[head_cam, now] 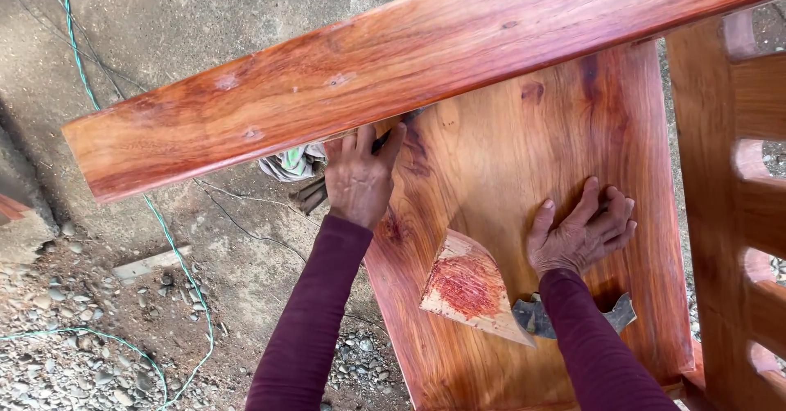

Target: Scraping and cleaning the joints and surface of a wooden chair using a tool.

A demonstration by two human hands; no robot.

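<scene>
My left hand [359, 183] reaches under the reddish armrest [393, 67], grip hidden; my right hand [583, 232] presses flat, fingers spread, on the chair seat [491, 157]. Stained sandpaper [471, 290] lies near; seat looks mostly smooth.

Single head cam, steep downward view, close above reddish wooden chair [524, 173] and concrete ground [164, 18].

Ground clutter beside the woodwork

A green cord [176, 251] snakes over the concrete floor [188, 18] toward gravel [74, 370] at the lower left; a thin black wire [246, 227] and a pale wood scrap [147, 264] lie nearby.
</scene>
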